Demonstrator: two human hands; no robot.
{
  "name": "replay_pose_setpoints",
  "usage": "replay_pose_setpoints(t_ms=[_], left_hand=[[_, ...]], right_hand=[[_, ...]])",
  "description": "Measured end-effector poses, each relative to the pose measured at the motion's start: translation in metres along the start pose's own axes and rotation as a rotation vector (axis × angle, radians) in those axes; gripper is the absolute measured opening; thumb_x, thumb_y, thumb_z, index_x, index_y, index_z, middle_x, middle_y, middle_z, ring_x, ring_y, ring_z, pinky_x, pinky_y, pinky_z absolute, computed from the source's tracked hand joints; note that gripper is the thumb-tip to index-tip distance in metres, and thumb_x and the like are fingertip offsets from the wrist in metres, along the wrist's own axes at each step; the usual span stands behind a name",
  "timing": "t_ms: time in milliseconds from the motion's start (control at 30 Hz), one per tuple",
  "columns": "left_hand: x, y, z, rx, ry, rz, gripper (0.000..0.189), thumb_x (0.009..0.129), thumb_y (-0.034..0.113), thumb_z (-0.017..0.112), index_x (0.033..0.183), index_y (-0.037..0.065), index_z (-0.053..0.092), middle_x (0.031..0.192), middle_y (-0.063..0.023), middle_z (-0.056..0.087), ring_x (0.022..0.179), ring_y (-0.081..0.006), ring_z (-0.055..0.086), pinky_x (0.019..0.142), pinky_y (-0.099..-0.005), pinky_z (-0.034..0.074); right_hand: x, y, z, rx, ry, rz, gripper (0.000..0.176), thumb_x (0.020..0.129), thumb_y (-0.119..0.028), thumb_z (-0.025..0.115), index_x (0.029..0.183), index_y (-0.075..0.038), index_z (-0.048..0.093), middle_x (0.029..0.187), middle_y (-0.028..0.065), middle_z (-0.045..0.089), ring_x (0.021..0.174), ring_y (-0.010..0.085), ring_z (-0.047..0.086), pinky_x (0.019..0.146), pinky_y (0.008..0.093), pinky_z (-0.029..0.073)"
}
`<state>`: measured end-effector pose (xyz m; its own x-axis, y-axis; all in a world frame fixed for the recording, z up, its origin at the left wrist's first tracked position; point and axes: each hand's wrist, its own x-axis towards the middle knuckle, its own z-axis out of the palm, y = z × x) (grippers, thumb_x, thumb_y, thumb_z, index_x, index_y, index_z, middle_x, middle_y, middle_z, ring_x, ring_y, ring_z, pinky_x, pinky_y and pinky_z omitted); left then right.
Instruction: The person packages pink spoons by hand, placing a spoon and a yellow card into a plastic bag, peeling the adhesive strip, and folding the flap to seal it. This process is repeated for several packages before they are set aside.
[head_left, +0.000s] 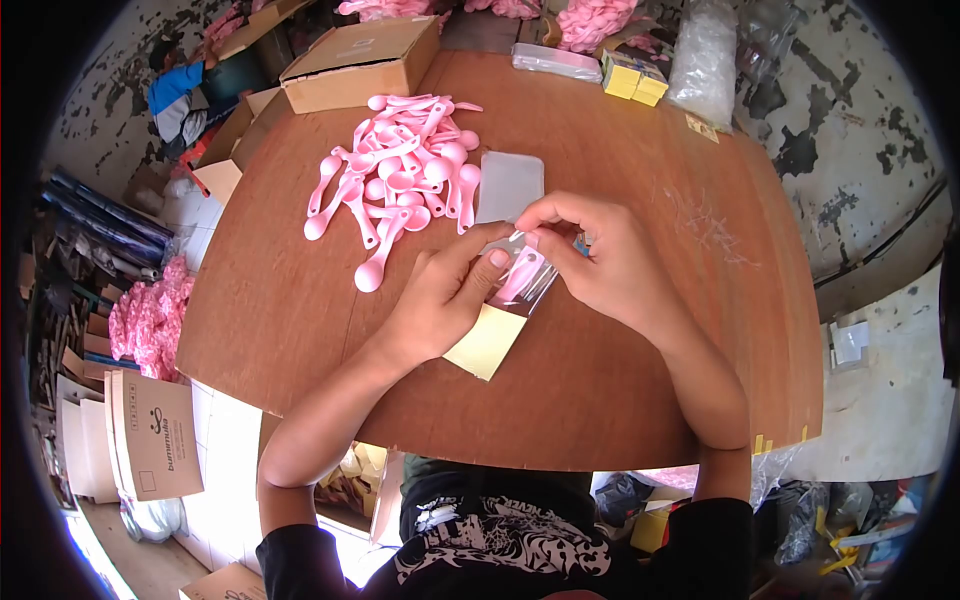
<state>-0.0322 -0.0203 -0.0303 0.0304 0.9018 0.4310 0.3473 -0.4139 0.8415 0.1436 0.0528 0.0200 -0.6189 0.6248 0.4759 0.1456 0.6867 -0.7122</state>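
Over the middle of the table, a clear plastic bag (541, 288) with a pink spoon (519, 276) showing in it is between my hands. My left hand (447, 292) grips the bag's left side, thumb on top. At the bag's upper end, the thumb and fingertips of my right hand (592, 248) are pinched on the plastic edge. A pale yellow card (488, 343) lies under the lower end of the bag. Just beyond my hands rests a stack of whitish plastic bags (511, 183). To its left spreads a heap of loose pink spoons (395, 165).
Thin plastic strips (708, 232) are scattered on the right of the wooden table (640, 400). Along the far edge are a cardboard box (362, 60), yellow card stacks (634, 78) and a clear plastic roll (704, 60). Another person (180, 95) is at the far left.
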Motion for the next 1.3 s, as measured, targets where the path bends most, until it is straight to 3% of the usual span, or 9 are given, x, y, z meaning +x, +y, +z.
replay_pose_setpoints(t_ms=[200, 367, 600, 767, 800, 900, 1033, 1200, 1300], left_hand=[[-0.003, 0.007, 0.001, 0.059, 0.001, 0.033, 0.028, 0.098, 0.015, 0.055, 0.122, 0.0, 0.059, 0.064, -0.0147, 0.061, 0.054, -0.0198, 0.063, 0.053, -0.0322, 0.047], [-0.006, 0.002, 0.002, 0.154, -0.047, 0.082, 0.028, 0.095, 0.008, 0.053, 0.121, -0.003, 0.056, 0.061, -0.0205, 0.06, 0.056, -0.0324, 0.066, 0.051, -0.0408, 0.05], [-0.009, -0.01, 0.001, 0.282, -0.124, 0.206, 0.031, 0.09, 0.003, 0.05, 0.12, -0.003, 0.055, 0.063, -0.0201, 0.062, 0.058, -0.035, 0.066, 0.054, -0.0439, 0.052], [-0.004, 0.003, -0.006, 0.044, -0.105, 0.206, 0.037, 0.092, -0.002, 0.043, 0.128, 0.001, 0.052, 0.071, -0.0152, 0.065, 0.061, -0.0261, 0.069, 0.056, -0.035, 0.053], [-0.005, 0.002, -0.006, 0.044, -0.102, 0.209, 0.037, 0.092, -0.002, 0.043, 0.128, 0.001, 0.052, 0.071, -0.0152, 0.065, 0.061, -0.0261, 0.069, 0.056, -0.035, 0.053], [-0.008, -0.001, -0.004, -0.11, -0.028, 0.149, 0.039, 0.094, -0.003, 0.042, 0.131, 0.003, 0.051, 0.071, -0.0134, 0.065, 0.063, -0.0225, 0.069, 0.058, -0.0318, 0.053], [-0.007, 0.001, 0.002, -0.018, 0.047, 0.106, 0.038, 0.093, -0.003, 0.045, 0.13, 0.003, 0.051, 0.07, -0.0138, 0.064, 0.063, -0.0234, 0.069, 0.057, -0.033, 0.052], [-0.013, 0.004, 0.011, 0.099, -0.038, 0.089, 0.04, 0.091, -0.004, 0.049, 0.13, 0.004, 0.05, 0.066, -0.0175, 0.062, 0.06, -0.0291, 0.068, 0.055, -0.0348, 0.052], [-0.018, 0.003, 0.016, 0.15, -0.073, 0.101, 0.04, 0.092, -0.002, 0.052, 0.132, 0.004, 0.051, 0.06, -0.0112, 0.059, 0.057, -0.018, 0.067, 0.056, -0.0293, 0.051]], right_hand=[[-0.004, -0.001, 0.007, -0.396, 0.127, -0.268, 0.005, 0.081, -0.006, 0.069, 0.085, -0.004, 0.067, 0.081, 0.0061, 0.06, 0.07, 0.0216, 0.063, 0.061, 0.0342, 0.05], [-0.005, -0.003, 0.008, -0.748, 0.11, -0.435, 0.007, 0.071, -0.01, 0.069, 0.071, -0.006, 0.063, 0.08, 0.0036, 0.052, 0.079, 0.019, 0.056, 0.062, 0.0333, 0.048], [-0.01, -0.003, 0.01, -0.878, 0.043, -0.472, 0.01, 0.065, -0.007, 0.069, 0.067, -0.005, 0.06, 0.077, 0.0049, 0.052, 0.076, 0.0203, 0.057, 0.059, 0.0329, 0.047], [-0.002, 0.002, 0.0, -0.015, 0.23, -0.184, 0.009, 0.067, 0.0, 0.068, 0.072, -0.003, 0.061, 0.076, 0.0059, 0.056, 0.065, 0.0116, 0.055, 0.058, 0.0242, 0.044], [-0.001, 0.003, -0.006, 0.168, 0.211, -0.135, 0.004, 0.076, 0.0, 0.066, 0.077, -0.002, 0.064, 0.081, 0.0027, 0.06, 0.071, 0.0069, 0.055, 0.062, 0.021, 0.043], [0.001, -0.016, -0.042, 0.481, 0.281, 0.078, 0.004, 0.08, 0.003, 0.063, 0.082, 0.0, 0.064, 0.084, 0.0014, 0.062, 0.074, 0.0069, 0.056, 0.066, 0.0214, 0.044], [0.002, -0.017, -0.085, 0.544, 0.209, 0.05, 0.007, 0.084, 0.004, 0.06, 0.087, 0.001, 0.065, 0.086, 0.0017, 0.062, 0.076, 0.0079, 0.057, 0.069, 0.0224, 0.045], [-0.017, -0.028, -0.048, -0.184, -0.097, -0.169, 0.009, 0.08, -0.002, 0.07, 0.088, -0.001, 0.067, 0.088, 0.0093, 0.064, 0.075, 0.0195, 0.063, 0.068, 0.0299, 0.048], [-0.032, -0.022, -0.019, -0.464, 0.035, -0.263, 0.017, 0.074, -0.008, 0.076, 0.085, -0.004, 0.063, 0.087, 0.0064, 0.059, 0.077, 0.0256, 0.062, 0.064, 0.0364, 0.05]])
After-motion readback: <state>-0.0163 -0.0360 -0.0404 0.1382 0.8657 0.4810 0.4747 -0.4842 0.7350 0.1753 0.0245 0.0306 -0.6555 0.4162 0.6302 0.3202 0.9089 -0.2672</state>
